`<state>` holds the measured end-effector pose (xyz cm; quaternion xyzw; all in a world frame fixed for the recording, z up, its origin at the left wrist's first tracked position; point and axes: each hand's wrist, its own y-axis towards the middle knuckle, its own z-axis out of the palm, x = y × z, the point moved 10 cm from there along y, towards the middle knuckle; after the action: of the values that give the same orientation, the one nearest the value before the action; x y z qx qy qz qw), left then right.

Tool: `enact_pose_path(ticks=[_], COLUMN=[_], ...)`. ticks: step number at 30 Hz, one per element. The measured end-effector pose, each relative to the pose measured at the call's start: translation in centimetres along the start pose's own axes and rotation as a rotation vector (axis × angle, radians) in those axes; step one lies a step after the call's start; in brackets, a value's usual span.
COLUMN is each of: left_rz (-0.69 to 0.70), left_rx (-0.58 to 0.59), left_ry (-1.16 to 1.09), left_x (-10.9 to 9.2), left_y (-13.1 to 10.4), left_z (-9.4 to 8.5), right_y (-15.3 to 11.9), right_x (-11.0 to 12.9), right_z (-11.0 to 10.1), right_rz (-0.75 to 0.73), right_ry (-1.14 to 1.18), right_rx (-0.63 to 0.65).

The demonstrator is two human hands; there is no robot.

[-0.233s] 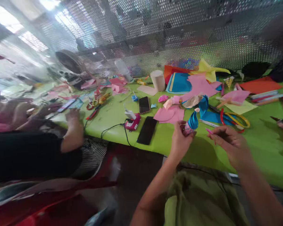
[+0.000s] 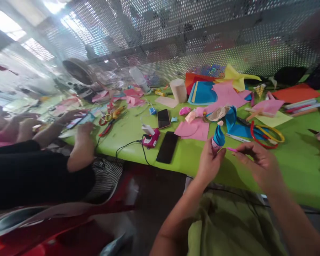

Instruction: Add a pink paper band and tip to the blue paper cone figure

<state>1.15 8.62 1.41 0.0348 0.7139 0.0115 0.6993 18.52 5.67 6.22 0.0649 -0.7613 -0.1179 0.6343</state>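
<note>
A small pink cone with a blue swirled top [image 2: 218,138] stands upright in the fingers of my left hand [image 2: 210,160], a pale tip above the swirl. In my right hand [image 2: 258,160], thumb and forefinger pinch a thin bright pink piece [image 2: 232,149], its free end pointing at the cone with a small gap between. Just beyond my hands are pink paper [image 2: 194,128], blue paper [image 2: 242,131], a white pen-like stick [image 2: 237,138] and scissors with red and yellow handles [image 2: 269,134].
Two phones [image 2: 167,147] [image 2: 163,118] and a pink power adapter [image 2: 150,138] with cords lie left of my hands. A white roll [image 2: 178,91] and stacked blue sheets [image 2: 204,93] stand farther back. People's arms [image 2: 81,147] rest at the left, before a metal mesh [image 2: 160,39].
My left hand has shifted slightly right with the cone, now more upright. The pink piece in my right hand has turned more level and come closer to the cone.
</note>
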Motion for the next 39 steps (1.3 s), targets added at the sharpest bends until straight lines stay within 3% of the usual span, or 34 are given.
enact_pose_path(ticks=[3, 8, 19, 39], left_rz=[0.065, -0.026, -0.016, -0.041], left_rx=[0.074, 0.111, 0.051, -0.002], left_ry=[-0.055, -0.155, -0.101, -0.182], left_x=[-1.0, -1.1, -1.2, -1.8], left_y=[-0.6, -1.3, -2.1, -2.2], left_z=[0.8, 1.1, 0.8, 0.4], right_y=[-0.1, -0.3, -0.6, -1.0], right_x=[0.7, 1.3, 3.7, 4.7], right_z=[0.4, 0.9, 2.1, 2.7], right_rz=[-0.028, -0.051, -0.182, -0.298], right_ry=[-0.033, -0.139, -0.275, -0.412], right_rx=[-0.021, -0.021, -0.053, -0.068])
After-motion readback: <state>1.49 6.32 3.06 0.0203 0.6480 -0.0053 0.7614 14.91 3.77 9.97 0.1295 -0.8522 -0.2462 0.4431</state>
